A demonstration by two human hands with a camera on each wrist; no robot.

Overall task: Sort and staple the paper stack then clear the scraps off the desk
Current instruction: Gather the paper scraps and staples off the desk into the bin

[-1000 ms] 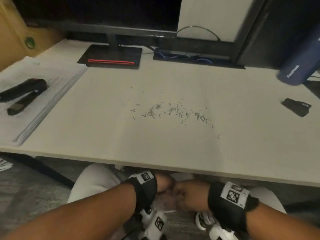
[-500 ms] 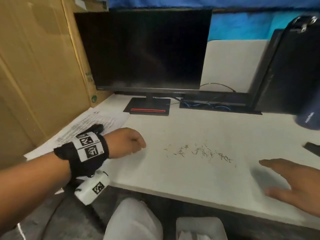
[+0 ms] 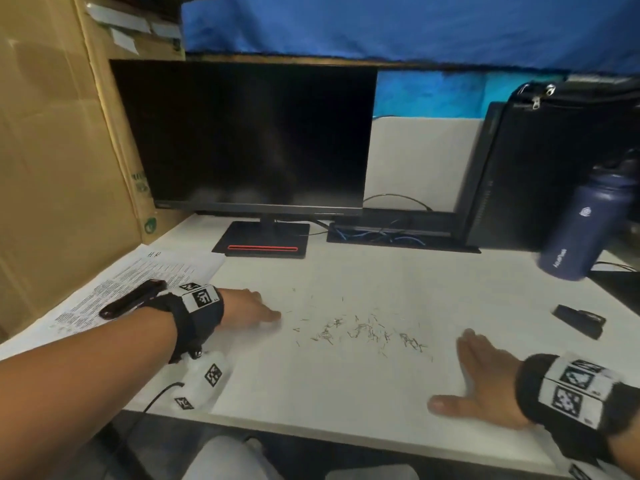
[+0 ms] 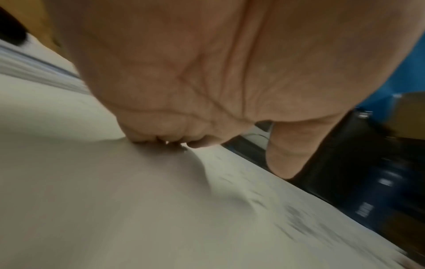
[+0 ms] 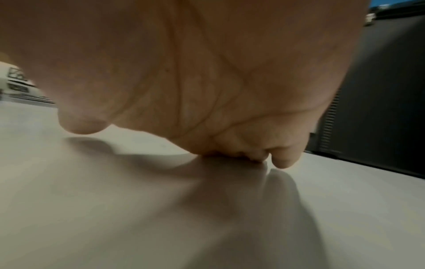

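- The scraps (image 3: 367, 332) are seen as a loose scatter of used staples on the white desk (image 3: 346, 393), in the middle of it, between the two hands; they are too many and too small to be counted.
- They are judged to be very light, stiff and thin, with sharp ends; pinching them singly is judged slow, so they are best swept together with flat palms or hand edges and drawn to the desk's near edge.
- The left hand (image 3: 247, 308) is laid on the desk just left of the scatter, fingers extended toward it and nothing held; in the left wrist view the fingertips (image 4: 147, 139) are seen touching the surface.
- The right hand (image 3: 479, 382) is laid flat and spread on the desk to the right of the scatter, empty; its fingertips (image 5: 285, 162) are seen against the surface.
- One paper stack (image 3: 138, 289) is seen at the left of the desk, with one black stapler (image 3: 131, 299) lying on it; the sheets are judged light and floppy, and are best taken by an edge with the pile squared.
- One small black object (image 3: 579, 322), possibly a staple remover, lies well apart at the right.
- One monitor (image 3: 249, 140) and one navy water bottle (image 3: 581, 230) stand at the back.
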